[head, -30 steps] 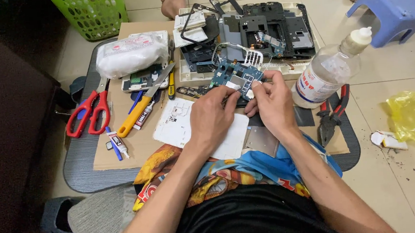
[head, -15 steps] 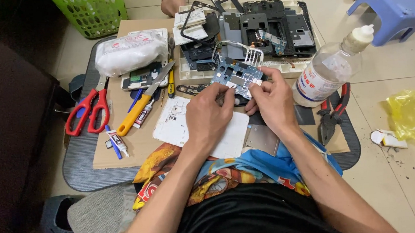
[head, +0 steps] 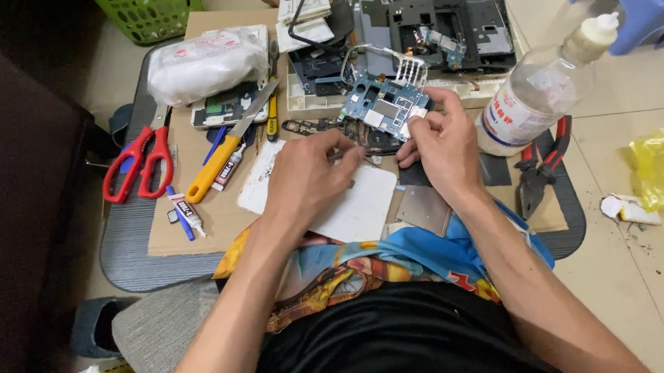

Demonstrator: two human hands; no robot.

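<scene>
Holding one blue circuit board (head: 386, 110) up over the cardboard sheet (head: 217, 214), right hand (head: 438, 144) curled closed, pinching its near edge between thumb and fingers. Left hand (head: 308, 176) half-curled, fingertips pressing a thin tool, too small to make out, toward the board's underside, palm hovering above one white pad (head: 353, 208). Lying to the left: one pair of red scissors (head: 139, 162), one yellow utility knife (head: 224, 147). Standing just right: one clear bottle (head: 532, 98), beside one pair of red pliers (head: 541, 168).
</scene>
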